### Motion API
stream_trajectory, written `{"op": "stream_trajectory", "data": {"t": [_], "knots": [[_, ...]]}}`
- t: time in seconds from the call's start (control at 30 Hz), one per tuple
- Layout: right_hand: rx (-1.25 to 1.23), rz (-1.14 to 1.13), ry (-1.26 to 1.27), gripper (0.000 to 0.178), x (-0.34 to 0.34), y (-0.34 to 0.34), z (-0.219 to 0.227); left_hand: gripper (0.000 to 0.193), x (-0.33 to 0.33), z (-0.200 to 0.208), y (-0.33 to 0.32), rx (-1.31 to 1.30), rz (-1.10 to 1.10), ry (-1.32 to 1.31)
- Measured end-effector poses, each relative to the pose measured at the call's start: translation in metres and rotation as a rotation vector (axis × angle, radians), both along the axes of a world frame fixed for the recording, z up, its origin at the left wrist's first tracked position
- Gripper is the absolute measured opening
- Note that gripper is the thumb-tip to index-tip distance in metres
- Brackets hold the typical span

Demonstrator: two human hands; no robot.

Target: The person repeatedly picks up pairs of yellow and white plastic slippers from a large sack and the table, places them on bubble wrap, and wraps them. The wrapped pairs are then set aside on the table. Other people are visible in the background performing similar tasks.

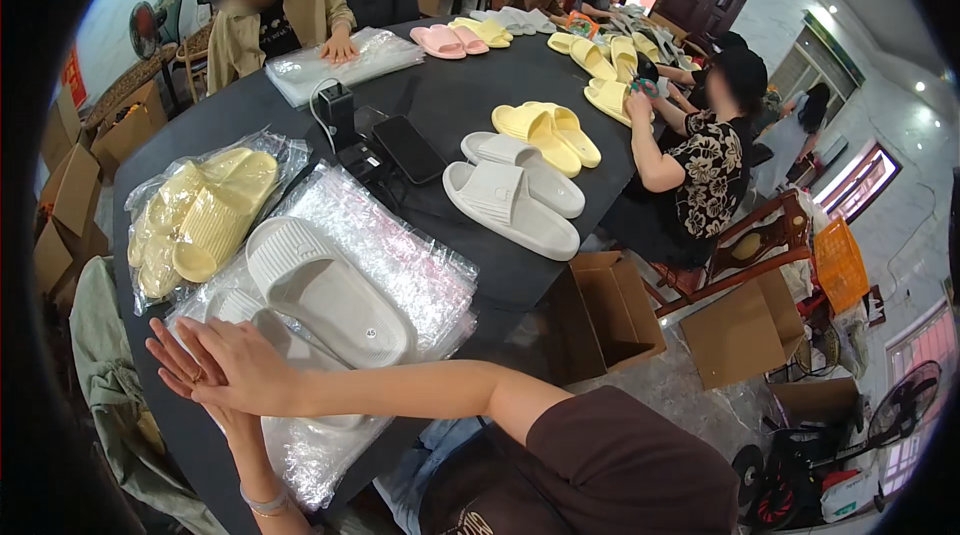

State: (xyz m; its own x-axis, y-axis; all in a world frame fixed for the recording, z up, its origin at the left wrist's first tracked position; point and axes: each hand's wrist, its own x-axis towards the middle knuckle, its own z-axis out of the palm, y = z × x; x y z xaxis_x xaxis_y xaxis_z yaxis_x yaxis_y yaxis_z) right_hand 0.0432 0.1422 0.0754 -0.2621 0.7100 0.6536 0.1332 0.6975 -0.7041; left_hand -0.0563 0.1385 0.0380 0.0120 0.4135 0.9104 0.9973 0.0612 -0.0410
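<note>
My right hand [247, 367] crosses over my left hand [176, 363], and the two touch. Their fingers are stretched out, with nothing seen between them; a ring and a bracelet show on the left side. Just beyond lies a pair of light grey slide slippers: one slipper [335, 300] is in plain view, the other [232, 305] partly hidden by my hands and right forearm. Both rest on a stack of clear plastic bags [420, 270]. Left of them, yellow slippers [225, 215] lie inside a clear bag.
Farther along the dark table [440, 320] are a grey pair [510, 205], a yellow pair [550, 135], a phone [408, 148] and a black power block [337, 115]. One co-worker [285, 10] touches bags [375, 55]; another [715, 155] handles a yellow slipper. Cardboard boxes [620, 310] stand on the right.
</note>
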Motion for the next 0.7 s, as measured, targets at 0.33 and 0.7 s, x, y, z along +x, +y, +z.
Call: {"op": "stream_trajectory", "data": {"t": [0.33, 0.7], "knots": [[-0.079, -0.248, -0.849, 0.048, 0.102, 0.025, -0.008, 0.038, -0.051, -0.047, 0.009, -0.613, -0.376, -0.789], [-0.15, -0.051, -0.771, 0.067, 0.074, 0.061, -0.038, 0.059, -0.065, -0.069, 0.007, -0.781, 0.124, -0.192]]}}
